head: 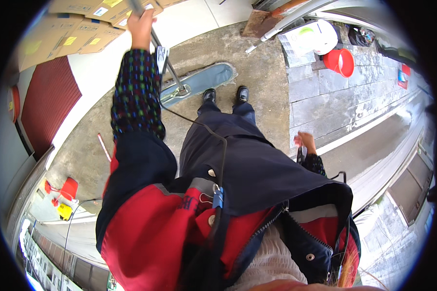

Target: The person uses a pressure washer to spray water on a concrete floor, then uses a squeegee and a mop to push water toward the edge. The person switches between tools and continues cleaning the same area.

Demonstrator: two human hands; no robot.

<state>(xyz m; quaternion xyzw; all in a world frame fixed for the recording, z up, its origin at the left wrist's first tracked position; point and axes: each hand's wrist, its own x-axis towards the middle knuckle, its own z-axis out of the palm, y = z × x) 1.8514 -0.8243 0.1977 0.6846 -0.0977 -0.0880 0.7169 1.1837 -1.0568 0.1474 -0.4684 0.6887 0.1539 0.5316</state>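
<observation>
My left hand, raised at the upper left, is wrapped around the metal pole of a flat mop. The pole slants down to a joint on the long blue-grey mop head, which lies flat on the concrete just ahead of my black shoes. A band with a printed tag sits at my left wrist. My right hand hangs low at my right side with its fingers curled. Whether anything is inside those fingers is hidden. A dark strap shows at that wrist.
Stacked cardboard boxes stand at the upper left. A grey-white pole slants down ahead; a white tub and a red bucket sit on the paving. Behind left are a red dustpan and a yellow object. A cable hangs before me.
</observation>
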